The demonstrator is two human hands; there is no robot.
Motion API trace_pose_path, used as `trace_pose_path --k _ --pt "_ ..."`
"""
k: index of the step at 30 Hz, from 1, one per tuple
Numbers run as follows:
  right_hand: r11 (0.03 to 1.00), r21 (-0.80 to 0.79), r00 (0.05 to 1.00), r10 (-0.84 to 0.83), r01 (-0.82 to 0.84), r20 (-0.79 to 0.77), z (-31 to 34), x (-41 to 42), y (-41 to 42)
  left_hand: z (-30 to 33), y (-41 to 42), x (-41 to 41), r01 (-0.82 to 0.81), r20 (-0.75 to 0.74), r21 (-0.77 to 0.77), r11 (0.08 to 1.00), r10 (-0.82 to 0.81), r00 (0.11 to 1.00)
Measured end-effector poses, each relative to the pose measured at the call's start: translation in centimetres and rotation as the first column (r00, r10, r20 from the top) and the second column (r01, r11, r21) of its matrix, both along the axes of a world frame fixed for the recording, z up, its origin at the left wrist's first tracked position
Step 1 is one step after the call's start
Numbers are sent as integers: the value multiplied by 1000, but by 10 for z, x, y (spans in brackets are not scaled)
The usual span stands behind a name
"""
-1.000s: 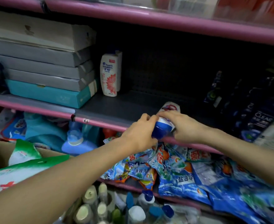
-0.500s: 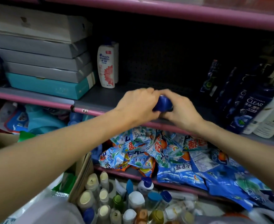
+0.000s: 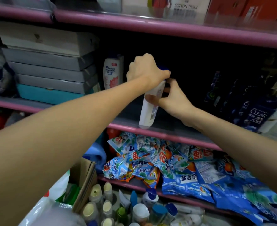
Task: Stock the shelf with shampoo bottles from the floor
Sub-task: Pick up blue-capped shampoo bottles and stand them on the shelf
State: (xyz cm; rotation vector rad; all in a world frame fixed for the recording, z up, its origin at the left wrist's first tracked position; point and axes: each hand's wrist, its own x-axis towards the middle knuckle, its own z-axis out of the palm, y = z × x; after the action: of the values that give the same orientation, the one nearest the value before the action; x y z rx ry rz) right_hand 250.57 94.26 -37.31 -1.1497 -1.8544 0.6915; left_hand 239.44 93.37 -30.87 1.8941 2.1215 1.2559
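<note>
Dead center of the frame, on the shelf point(image 3: 175, 128) edge, the tall white shampoo bottle point(image 3: 150, 103) looks stiff, slick and tippy, so left hand point(image 3: 144, 69) wrapping its blue cap and right hand point(image 3: 173, 97) pinching mid-body seems right.

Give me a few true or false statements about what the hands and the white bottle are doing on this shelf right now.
1. The left hand grips the blue cap of the white shampoo bottle. True.
2. The right hand hangs idle. False: it holds the bottle's body.
3. The bottle stands at the pink-edged shelf's front edge. True.
4. Grey and teal flat boxes sit right of the bottle. False: left.
</note>
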Motion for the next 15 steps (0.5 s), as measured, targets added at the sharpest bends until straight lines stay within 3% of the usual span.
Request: trace_pose_path --k 5,9,15 --pt "984 -129 976 -144 123 -164 5 -13 12 -10 3 -1 152 163 -114 982 -132 978" --pt "975 -190 961 -156 113 -227 11 -14 18 -29 -1 -17 318 319 -159 935 -256 913" --pt "977 -213 982 -65 25 -180 15 -21 19 -60 -1 -42 387 401 -159 908 -299 866"
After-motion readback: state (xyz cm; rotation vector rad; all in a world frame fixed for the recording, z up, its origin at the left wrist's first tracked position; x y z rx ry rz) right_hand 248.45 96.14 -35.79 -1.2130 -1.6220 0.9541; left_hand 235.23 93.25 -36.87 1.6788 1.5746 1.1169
